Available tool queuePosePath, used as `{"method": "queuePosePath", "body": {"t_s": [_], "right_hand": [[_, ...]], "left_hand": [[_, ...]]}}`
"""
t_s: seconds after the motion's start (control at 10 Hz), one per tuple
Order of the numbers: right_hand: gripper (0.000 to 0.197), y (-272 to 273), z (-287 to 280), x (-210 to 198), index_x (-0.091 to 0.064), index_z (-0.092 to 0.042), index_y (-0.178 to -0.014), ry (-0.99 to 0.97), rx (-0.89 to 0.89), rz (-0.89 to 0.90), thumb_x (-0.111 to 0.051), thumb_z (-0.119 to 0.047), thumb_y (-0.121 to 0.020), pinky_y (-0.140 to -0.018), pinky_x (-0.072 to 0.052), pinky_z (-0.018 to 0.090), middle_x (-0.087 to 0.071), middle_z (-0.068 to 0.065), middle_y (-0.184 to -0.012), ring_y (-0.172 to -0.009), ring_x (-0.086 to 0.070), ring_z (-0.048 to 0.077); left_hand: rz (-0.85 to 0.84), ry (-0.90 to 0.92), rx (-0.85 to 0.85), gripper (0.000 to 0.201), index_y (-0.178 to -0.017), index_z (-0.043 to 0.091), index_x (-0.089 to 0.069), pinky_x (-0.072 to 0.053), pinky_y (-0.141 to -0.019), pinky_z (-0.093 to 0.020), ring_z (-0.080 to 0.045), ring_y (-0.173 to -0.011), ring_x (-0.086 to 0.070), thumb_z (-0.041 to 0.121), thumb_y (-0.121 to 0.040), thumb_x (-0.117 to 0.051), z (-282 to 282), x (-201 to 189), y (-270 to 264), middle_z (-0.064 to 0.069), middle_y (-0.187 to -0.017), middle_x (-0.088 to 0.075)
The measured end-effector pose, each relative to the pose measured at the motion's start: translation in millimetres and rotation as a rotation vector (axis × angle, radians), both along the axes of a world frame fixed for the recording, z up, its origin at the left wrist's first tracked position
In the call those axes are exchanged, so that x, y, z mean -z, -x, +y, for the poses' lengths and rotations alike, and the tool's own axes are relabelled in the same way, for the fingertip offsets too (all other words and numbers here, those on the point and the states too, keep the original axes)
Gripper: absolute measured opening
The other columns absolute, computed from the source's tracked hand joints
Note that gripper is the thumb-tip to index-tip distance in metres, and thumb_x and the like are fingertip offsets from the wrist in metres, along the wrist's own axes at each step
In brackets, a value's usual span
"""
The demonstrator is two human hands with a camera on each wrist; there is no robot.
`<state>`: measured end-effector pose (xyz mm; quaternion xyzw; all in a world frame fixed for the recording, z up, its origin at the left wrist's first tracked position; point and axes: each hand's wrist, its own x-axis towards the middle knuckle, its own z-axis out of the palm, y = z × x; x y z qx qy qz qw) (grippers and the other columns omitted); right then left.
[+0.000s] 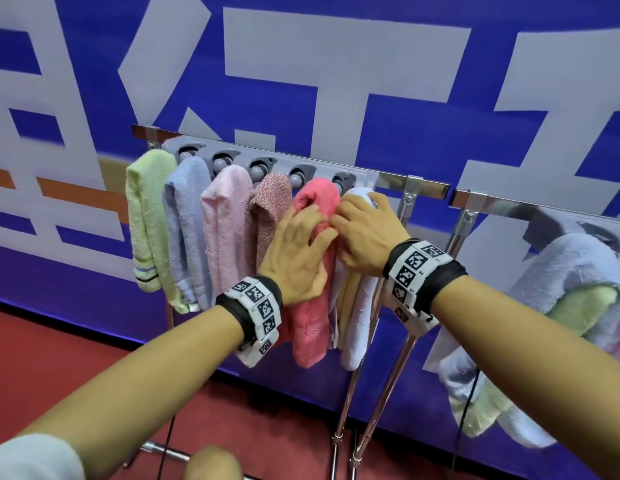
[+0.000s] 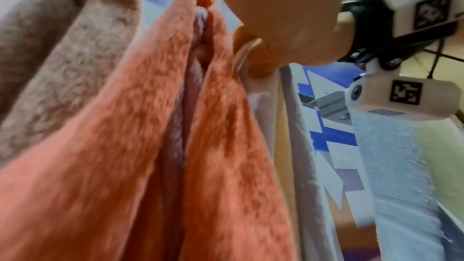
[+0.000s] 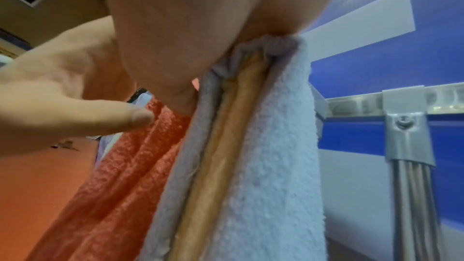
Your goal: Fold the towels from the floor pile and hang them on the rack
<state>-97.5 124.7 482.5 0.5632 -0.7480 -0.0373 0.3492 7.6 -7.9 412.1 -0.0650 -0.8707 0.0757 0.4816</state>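
my left hand (image 1: pixel 294 251) lies flat on the coral towel (image 1: pixel 310 327), fingers spread and relaxed, pressing the cloth without curling round it. my right hand (image 1: pixel 365 233) rests over the top fold of the white towel (image 1: pixel 357 327); from the head view its fingers bend over the crown, but i cannot tell whether they pinch it or only press. the right wrist view shows the palm bearing down on the fold, with the thumb held free beside the coral cloth.

the step in hand, as i judge it, is seating the last two towels in the grey clip strip (image 1: pixel 284 164) of the rack (image 1: pixel 412 188). procedure: push each crown up into its clip, keep the left palm steadying the neighbour so it is not dragged along, then smooth downward so both halves hang level.

materials: all towels are soft looped terry, folded into narrow hanging bands. the white one wraps a tan inner layer. to the left hang a speckled brown towel (image 1: pixel 267 216), pink towel (image 1: pixel 225 230), blue towel (image 1: pixel 185 223) and green towel (image 1: pixel 145 216), side by side and touching. the rack frame is polished metal tube; the clips are moulded grey plastic with round rollers.
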Motion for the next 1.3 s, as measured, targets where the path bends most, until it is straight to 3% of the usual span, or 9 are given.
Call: {"method": "queuePosePath", "body": {"t_s": [0.3, 0.4, 0.5, 0.7, 0.8, 0.9, 1.0, 1.1, 1.3], "right_hand": [[0.02, -2, -3, -5, -0.068, -0.023, -0.081, -0.084, 0.05, 0.007, -0.056, -0.036, -0.071, -0.09, -0.036, 0.051, -0.063, -0.001, -0.092, -0.112, -0.055, 0.026], [0.02, -1, 1, -3, -0.072, -0.024, -0.082, -0.094, 0.054, 0.025, -0.063, -0.032, -0.066, -0.093, -0.037, 0.054, -0.064, -0.002, -0.098, -0.117, -0.054, 0.026], [0.023, -5, 3, -5, -0.073, -0.021, -0.081, -0.097, 0.062, -0.002, -0.064, -0.031, -0.063, -0.093, -0.037, 0.056, -0.065, 0.0, -0.1, -0.119, -0.053, 0.027], [0.027, -12, 2, -6, -0.073, -0.02, -0.089, -0.11, 0.115, -0.025, -0.06, -0.034, -0.069, -0.095, -0.034, 0.054, -0.064, 0.002, -0.107, -0.124, -0.049, 0.027], [0.031, -16, 4, -9, -0.071, -0.022, -0.1, -0.128, 0.111, -0.047, -0.055, -0.035, -0.077, -0.101, -0.029, 0.053, -0.06, 0.001, -0.122, -0.133, -0.039, 0.025], [0.043, -21, 8, -14, -0.066, -0.02, -0.114, -0.119, 0.091, -0.163, -0.053, -0.034, -0.076, -0.105, -0.033, 0.052, -0.051, 0.006, -0.139, -0.138, -0.035, 0.027], [0.051, -24, 16, -19, -0.062, -0.015, -0.116, -0.029, 0.02, -0.305, -0.043, -0.035, -0.073, -0.094, -0.047, 0.053, -0.051, 0.01, -0.135, -0.125, -0.045, 0.033], [0.042, -33, 39, -30, -0.059, -0.015, -0.119, 0.079, 0.037, -0.391, -0.047, -0.03, -0.082, -0.088, -0.05, 0.047, -0.053, 0.007, -0.13, -0.12, -0.048, 0.032], [0.049, -34, 83, -41, -0.052, -0.021, -0.132, 0.052, 0.147, -0.495, -0.059, -0.03, -0.084, -0.092, -0.05, 0.046, -0.048, 0.002, -0.137, -0.126, -0.046, 0.024]], "left_hand": [[-0.743, 0.372, -0.196, 0.038, -0.094, 0.024, -0.069, -0.001, -0.111, -0.064, -0.03, -0.133, -0.043, 0.046, -0.065, -0.058, 0, 48, 2, -0.004, -0.117, -0.062], [-0.831, 0.37, -0.387, 0.045, -0.109, 0.025, -0.072, 0.03, -0.105, -0.062, -0.033, -0.145, -0.027, 0.046, -0.072, -0.056, -5, 47, 0, -0.008, -0.139, -0.053], [-0.852, 0.394, -0.505, 0.052, -0.134, 0.022, -0.058, 0.04, -0.094, -0.061, -0.033, -0.15, -0.002, 0.041, -0.086, -0.048, -10, 48, 1, -0.01, -0.157, -0.03], [-1.007, 0.476, -0.73, 0.057, -0.149, 0.026, -0.037, 0.024, -0.105, -0.069, -0.035, -0.149, 0.016, 0.049, -0.098, -0.034, -8, 48, 0, -0.002, -0.163, -0.015], [-0.927, 0.303, -0.553, 0.051, -0.129, 0.023, -0.059, -0.011, -0.112, -0.063, -0.032, -0.143, -0.027, 0.051, -0.089, -0.045, 7, 36, -5, -0.003, -0.141, -0.052], [-0.705, 0.097, -0.338, 0.034, -0.107, 0.02, -0.059, -0.043, -0.086, -0.042, -0.03, -0.108, -0.06, 0.045, -0.087, -0.048, 31, 10, -10, -0.002, -0.11, -0.065], [-0.544, -0.079, -0.262, 0.034, -0.109, 0.016, -0.058, -0.049, -0.079, -0.041, -0.03, -0.109, -0.059, 0.041, -0.088, -0.048, 40, -17, -7, -0.005, -0.11, -0.063], [-0.614, -0.073, -0.281, 0.039, -0.114, 0.021, -0.055, -0.04, -0.099, -0.055, -0.031, -0.121, -0.051, 0.046, -0.086, -0.047, 49, -37, -11, -0.005, -0.117, -0.062], [-0.962, -0.125, -0.104, 0.043, -0.128, 0.024, -0.056, -0.05, -0.088, -0.035, -0.031, -0.108, -0.062, 0.04, -0.087, -0.058, 69, -55, -18, -0.008, -0.116, -0.068]]}}
